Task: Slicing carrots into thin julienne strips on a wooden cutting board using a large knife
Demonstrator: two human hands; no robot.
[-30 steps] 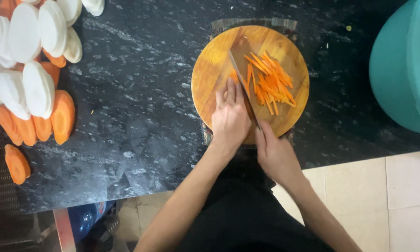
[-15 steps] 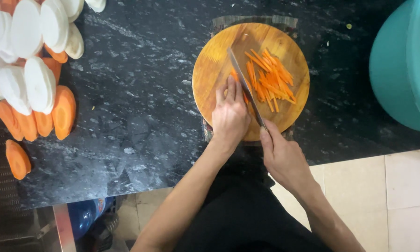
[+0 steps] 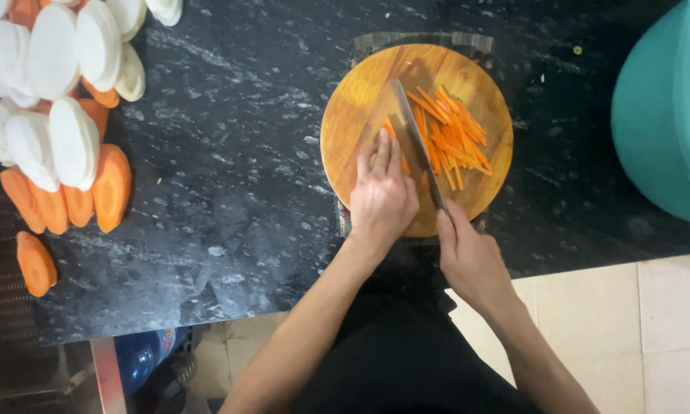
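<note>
1. Done, as judged: a loose pile of carrot sticks (image 3: pixel 452 138) lies on the right half of the round wooden cutting board (image 3: pixel 352 107), right of the blade.
2. In hand: a small carrot piece (image 3: pixel 391 132), mostly hidden, sits near the board's centre under the left hand (image 3: pixel 382 192), fingers pressed flat on it, not closed around it.
3. Right hand (image 3: pixel 467 257) is closed around the knife (image 3: pixel 418 142) handle at the board's near edge.
4. Left, as judged: thick carrot slices (image 3: pixel 69 195) and white slices (image 3: pixel 53 54) wait uncut at the counter's left edge.
5. Sticks: thin, orange, uneven in length.
</note>
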